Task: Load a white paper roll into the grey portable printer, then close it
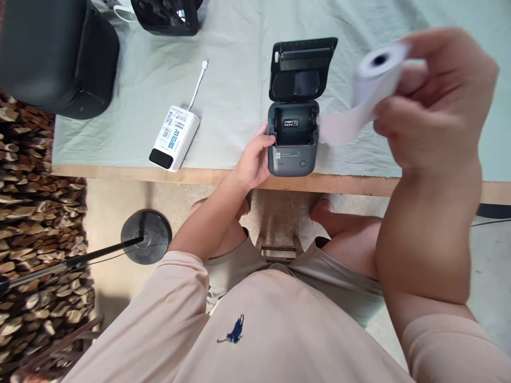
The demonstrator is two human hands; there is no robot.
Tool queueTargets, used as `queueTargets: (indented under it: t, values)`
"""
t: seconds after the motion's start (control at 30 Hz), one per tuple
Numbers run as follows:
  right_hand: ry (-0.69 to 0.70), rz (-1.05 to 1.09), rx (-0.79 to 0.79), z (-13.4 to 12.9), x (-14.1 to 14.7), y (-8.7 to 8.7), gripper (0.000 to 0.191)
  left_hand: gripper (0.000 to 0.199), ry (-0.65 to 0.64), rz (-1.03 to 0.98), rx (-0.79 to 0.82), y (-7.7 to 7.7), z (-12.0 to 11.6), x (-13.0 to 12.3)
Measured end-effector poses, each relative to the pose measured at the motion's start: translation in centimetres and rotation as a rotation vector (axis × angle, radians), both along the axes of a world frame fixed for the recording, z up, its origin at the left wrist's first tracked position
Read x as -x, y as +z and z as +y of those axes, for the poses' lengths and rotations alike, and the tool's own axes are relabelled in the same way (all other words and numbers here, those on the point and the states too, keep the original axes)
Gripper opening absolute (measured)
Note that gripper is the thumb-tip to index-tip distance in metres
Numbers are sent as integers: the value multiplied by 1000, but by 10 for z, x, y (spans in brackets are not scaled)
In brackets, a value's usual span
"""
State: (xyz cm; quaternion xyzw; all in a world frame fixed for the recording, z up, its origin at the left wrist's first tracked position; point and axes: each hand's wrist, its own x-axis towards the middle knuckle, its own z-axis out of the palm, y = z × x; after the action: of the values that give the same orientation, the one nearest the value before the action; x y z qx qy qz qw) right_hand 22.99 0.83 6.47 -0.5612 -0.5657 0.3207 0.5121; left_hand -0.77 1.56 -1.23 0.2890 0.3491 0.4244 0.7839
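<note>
Paper roll [374, 80], white with a dark hole through its core, sits high at the right of the head view, in the right hand [447, 101]. That hand is clamped on the roll, fingers and thumb pinching it from the right, raised over the table; both are slightly blurred. A loose strip [341, 127] hangs from the roll and curves left to the right side of a dark grey printer [297, 125]; whether it touches the printer is hard to tell.

The printer stands near the front edge of the table, its lid [301, 69] swung up and back, the compartment bare to view with a small printed label inside. The left hand [255, 159] is closed on the printer's left side, thumb on the rim; its other fingers are mostly hidden.

Left of that hand, a white power bank [175, 135] lies at a slant on the pale green cloth [235, 69], with a short white cable [197, 85] pointing away. Farther left stands a large black case [59, 53], and near it a glossy black device [167, 16].
</note>
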Motion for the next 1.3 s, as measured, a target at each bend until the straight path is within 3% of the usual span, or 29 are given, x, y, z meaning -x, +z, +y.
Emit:
queueTargets:
  t: [0.07,0.13,0.23,0.47,0.63,0.87,1.03,1.2,1.3]
  values:
    - [-161,211,-55,8,-22,-16,47,32,5,13,8,0,1,0]
    - [-192,257,106,14,-45,-34,58,33,11,4,17,0,1,-1]
    - [-235,145,259,19,-71,-59,40,31,4,-18,15,-1,2,-1]
    - [-304,-126,182,23,-85,-98,35,26,2,-84,-5,-3,2,-1]
    - [-311,-566,137,18,-80,-96,47,25,-2,-118,-31,-5,3,-1]
    - [-286,-659,335,6,-63,-91,66,25,5,-90,-35,-5,3,-2]
    - [-222,-662,145,-4,-71,-94,97,24,18,-43,-6,-4,4,-2]
    - [-357,-768,-138,-8,-63,-94,65,22,19,-54,20,-2,3,-3]
    - [-252,-830,-138,-11,-32,-85,57,23,20,-68,6,-1,3,-3]
